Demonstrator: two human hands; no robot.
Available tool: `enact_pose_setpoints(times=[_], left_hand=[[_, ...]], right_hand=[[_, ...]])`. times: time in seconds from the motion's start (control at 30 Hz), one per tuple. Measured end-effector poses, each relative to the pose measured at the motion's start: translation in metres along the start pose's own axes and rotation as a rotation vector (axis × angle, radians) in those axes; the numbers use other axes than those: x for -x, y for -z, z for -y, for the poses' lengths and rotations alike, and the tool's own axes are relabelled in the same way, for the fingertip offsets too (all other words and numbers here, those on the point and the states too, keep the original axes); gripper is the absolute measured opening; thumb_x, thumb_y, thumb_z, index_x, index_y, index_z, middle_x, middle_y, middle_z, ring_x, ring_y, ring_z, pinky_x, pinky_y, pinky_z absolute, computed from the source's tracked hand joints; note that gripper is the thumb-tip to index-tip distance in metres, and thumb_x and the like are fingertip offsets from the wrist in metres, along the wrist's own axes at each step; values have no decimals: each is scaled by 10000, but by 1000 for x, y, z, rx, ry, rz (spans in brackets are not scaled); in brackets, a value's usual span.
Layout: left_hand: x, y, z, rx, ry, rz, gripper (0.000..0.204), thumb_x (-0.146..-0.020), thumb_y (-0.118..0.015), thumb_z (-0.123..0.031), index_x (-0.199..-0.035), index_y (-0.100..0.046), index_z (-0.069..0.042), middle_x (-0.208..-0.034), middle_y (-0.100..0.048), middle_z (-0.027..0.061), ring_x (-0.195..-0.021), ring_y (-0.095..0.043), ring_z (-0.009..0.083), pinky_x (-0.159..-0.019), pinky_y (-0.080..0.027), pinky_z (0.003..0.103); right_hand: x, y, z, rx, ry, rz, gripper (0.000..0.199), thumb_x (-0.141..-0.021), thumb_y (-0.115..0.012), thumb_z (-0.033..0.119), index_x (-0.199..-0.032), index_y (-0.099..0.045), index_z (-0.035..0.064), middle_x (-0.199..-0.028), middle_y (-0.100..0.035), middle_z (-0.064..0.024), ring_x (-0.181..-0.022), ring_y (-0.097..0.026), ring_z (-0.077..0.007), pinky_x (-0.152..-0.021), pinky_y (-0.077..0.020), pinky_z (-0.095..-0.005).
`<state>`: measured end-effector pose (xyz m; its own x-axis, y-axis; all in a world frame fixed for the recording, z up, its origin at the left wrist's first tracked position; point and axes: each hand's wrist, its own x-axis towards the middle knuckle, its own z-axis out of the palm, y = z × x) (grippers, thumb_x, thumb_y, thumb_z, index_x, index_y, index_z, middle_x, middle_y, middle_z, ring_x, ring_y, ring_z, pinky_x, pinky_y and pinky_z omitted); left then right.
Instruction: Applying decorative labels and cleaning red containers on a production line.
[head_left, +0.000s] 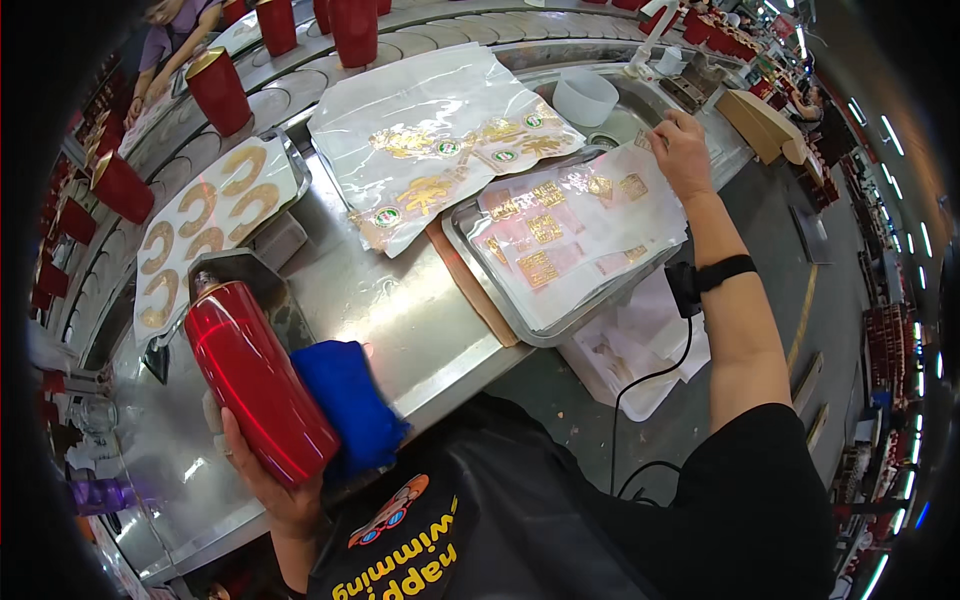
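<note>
My left hand point(262, 475) is wrapped round the lower part of a glossy red bottle point(255, 375), which lies tilted with its neck pointing up and away from me. A bunched blue cloth point(350, 400) lies right beside the bottle. Over the far right corner of a metal tray point(560, 333), my right hand point(685, 155) is closed in a pinch. A small, faint gold-patterned decal point(642, 139) shows at its fingertips. White sheets point(600, 222) with gold square decals lie in that tray.
Larger gold-printed sheets point(410, 105) lie behind the tray, and a sheet of gold arc shapes point(200, 215) is at left. A white plastic bowl point(585, 97) stands in a metal basin. Red bottles point(218, 90) line a conveyor, where another person point(180, 40) works.
</note>
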<state>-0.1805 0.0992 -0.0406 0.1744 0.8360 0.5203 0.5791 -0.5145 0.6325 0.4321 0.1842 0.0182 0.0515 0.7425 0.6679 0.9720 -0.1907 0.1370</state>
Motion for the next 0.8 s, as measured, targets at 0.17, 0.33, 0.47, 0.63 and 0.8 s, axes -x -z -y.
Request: enact_pose_setpoints(times=[0.17,0.33,0.47,0.63,0.8], left_hand=[[-2,1,-1,-51,-28,-16,988,-747,-786,-342,-1489,-227,-6,-1447,-346,228,-1331,-357,388,-1105,-259,458],[4,5,1,-37,73,64,960,-813,-691,-477,-1503,-195,-31,-1538,-222,216,-1422,-234,356,-1148,-185,458],[-3,13,-2,199,27,112,988,-833,-599,-604,-1499,-178,-8,-1540,-219,210,-1428,-225,347,-1155,-164,453],[-50,39,-37,16,-82,111,774,-887,-537,-540,-1391,-403,32,-1438,-393,234,-1362,-342,348,-1119,-234,436],[-106,31,-94,45,-173,351,476,-824,-640,-178,-1254,-563,12,-1330,-516,197,-1221,-496,308,-1072,-310,383]], right_hand=[[-4,24,7,-157,44,-83,140,-778,-735,180,-822,-685,57,-1108,-631,-125,-1077,-561,-311,-876,-474,-406],[-9,48,22,-388,-132,-20,171,-798,-733,185,-840,-679,29,-1085,-640,-138,-1012,-597,-282,-854,-469,-349],[-19,80,36,-450,-72,-51,181,-809,-731,184,-845,-671,17,-1088,-641,-133,-967,-614,-264,-844,-464,-325],[-31,130,78,-610,96,34,177,-828,-716,173,-840,-652,9,-1125,-639,-124,-994,-617,-252,-845,-465,-312],[-35,181,143,-789,232,172,162,-830,-713,151,-813,-634,11,-1151,-628,-128,-1009,-616,-256,-836,-466,-337]])
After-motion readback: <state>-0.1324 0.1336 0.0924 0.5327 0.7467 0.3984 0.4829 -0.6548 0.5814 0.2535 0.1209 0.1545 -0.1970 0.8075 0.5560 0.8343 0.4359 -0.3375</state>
